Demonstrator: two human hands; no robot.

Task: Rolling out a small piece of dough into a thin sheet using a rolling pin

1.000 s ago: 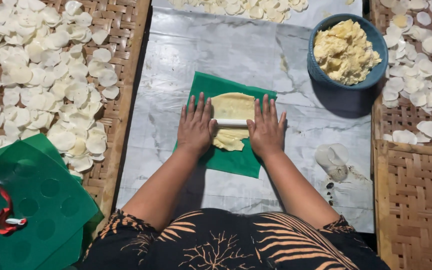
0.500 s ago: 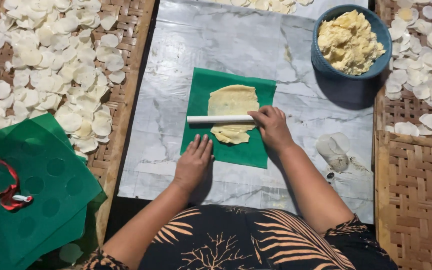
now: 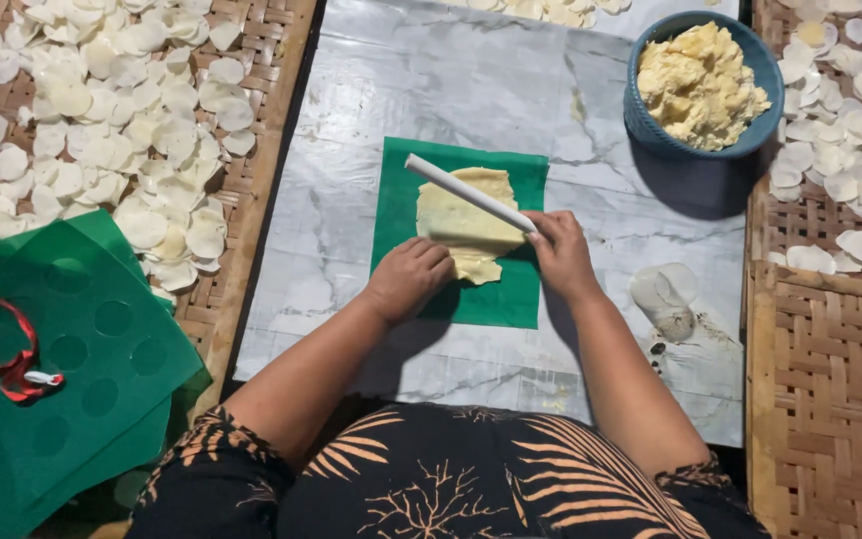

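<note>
The right hand (image 3: 559, 252) pinches one end of the thin white rolling stick (image 3: 469, 193), lying slanted across the flat yellow dough (image 3: 461, 222) on the green plastic sheet (image 3: 401, 205). The left hand (image 3: 408, 278) looks curled, maybe touching the dough's edge.

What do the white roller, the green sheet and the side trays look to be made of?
Roller: probably plastic pipe; smooth, uniformly white, with an open hollow end. The right hand holds it.
Green sheet: likely thin plastic; flat with a slight sheen.
Trays: woven bamboo or a similar cane; tan strips interlaced in a basket pattern.
</note>
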